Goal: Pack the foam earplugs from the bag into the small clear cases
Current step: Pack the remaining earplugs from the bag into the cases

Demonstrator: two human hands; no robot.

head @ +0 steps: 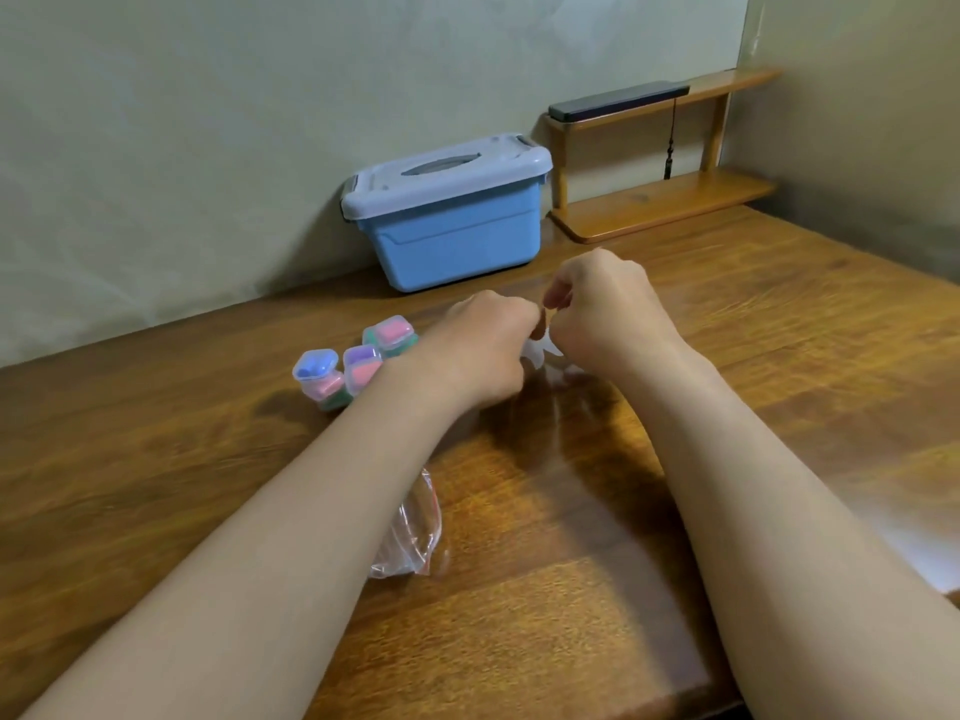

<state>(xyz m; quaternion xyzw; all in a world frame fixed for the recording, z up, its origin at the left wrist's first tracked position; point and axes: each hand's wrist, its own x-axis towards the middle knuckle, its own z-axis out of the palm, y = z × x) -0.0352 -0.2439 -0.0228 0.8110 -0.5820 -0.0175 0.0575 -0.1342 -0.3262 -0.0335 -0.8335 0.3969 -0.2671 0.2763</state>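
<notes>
My left hand (485, 345) and my right hand (605, 304) meet above the wooden table (779, 366), fingers curled. Between them they hold a small clear case (543, 353), mostly hidden by the fingers. My right fingertips pinch something small and orange-pink (545, 319), probably a foam earplug. Three filled clear cases lie to the left of my left wrist: one with a blue plug on top (314, 376), one purple and pink (361, 368), one pink and green (392, 337). A crumpled clear bag with a red strip (415, 532) lies near me, under my left forearm.
A blue storage box with a grey lid (449, 215) stands against the wall behind the hands. At the back right is a low wooden shelf (665, 205) with a dark flat device (618, 101) on its top board.
</notes>
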